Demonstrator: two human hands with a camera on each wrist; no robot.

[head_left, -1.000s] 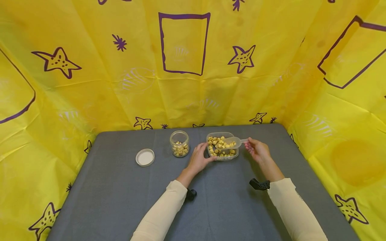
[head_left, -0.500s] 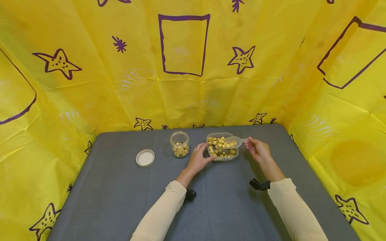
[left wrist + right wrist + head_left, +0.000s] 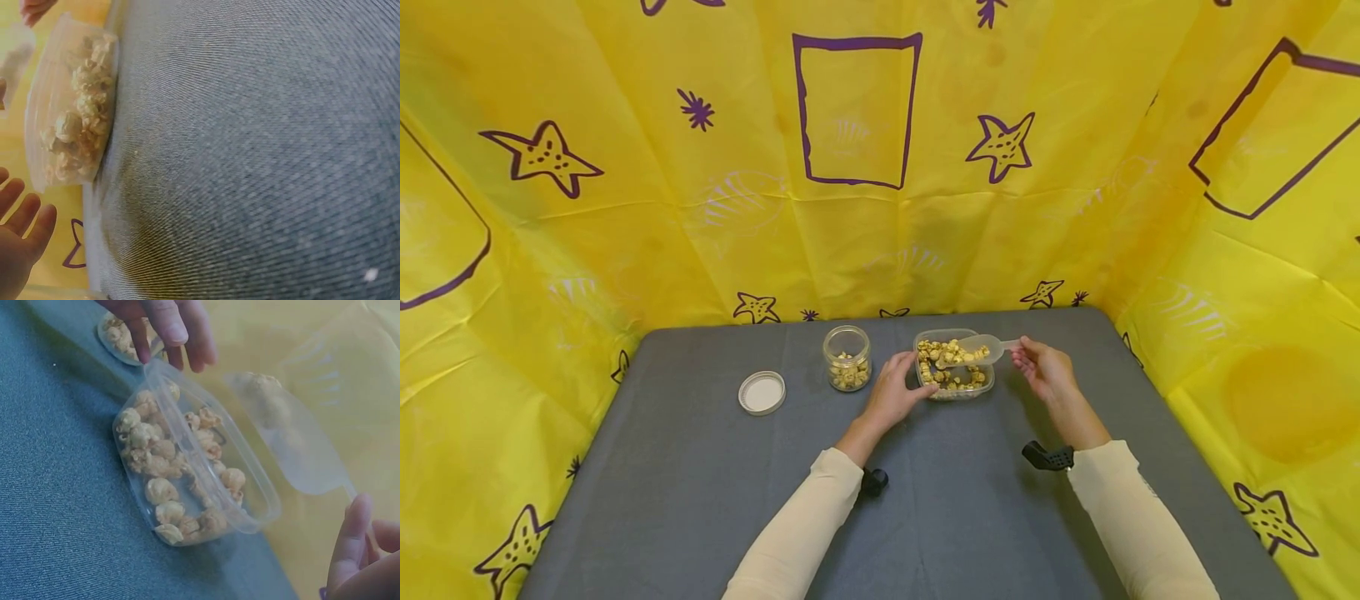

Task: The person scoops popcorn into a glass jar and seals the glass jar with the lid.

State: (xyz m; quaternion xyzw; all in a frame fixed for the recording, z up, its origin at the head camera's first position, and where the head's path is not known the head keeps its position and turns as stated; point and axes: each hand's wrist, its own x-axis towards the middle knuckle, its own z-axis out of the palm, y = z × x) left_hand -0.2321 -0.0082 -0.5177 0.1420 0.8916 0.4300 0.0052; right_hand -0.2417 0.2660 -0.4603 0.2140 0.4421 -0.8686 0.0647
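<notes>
A clear plastic container [image 3: 957,392] of caramel-coloured popcorn [image 3: 164,450] sits on the grey table. At its left side is my left hand [image 3: 891,396], thumb near the front rim and fingers spread straight along the side; in the left wrist view those fingers [image 3: 40,228] stand apart from the wall. My right hand [image 3: 1047,372] pinches the handle of a translucent scoop [image 3: 300,447] between thumb and fingers. The scoop, loaded with popcorn, is held above the container, as the right wrist view shows.
Left of the container stands an open clear jar [image 3: 847,360], partly filled with popcorn. Farther left a round lid [image 3: 762,392] lies on the table [image 3: 700,483]. A yellow patterned cloth [image 3: 865,242] rises behind the table and at both sides.
The right hand and the loaded scoop have shifted slightly up and to the right in the head view. My left hand has stayed almost still.
</notes>
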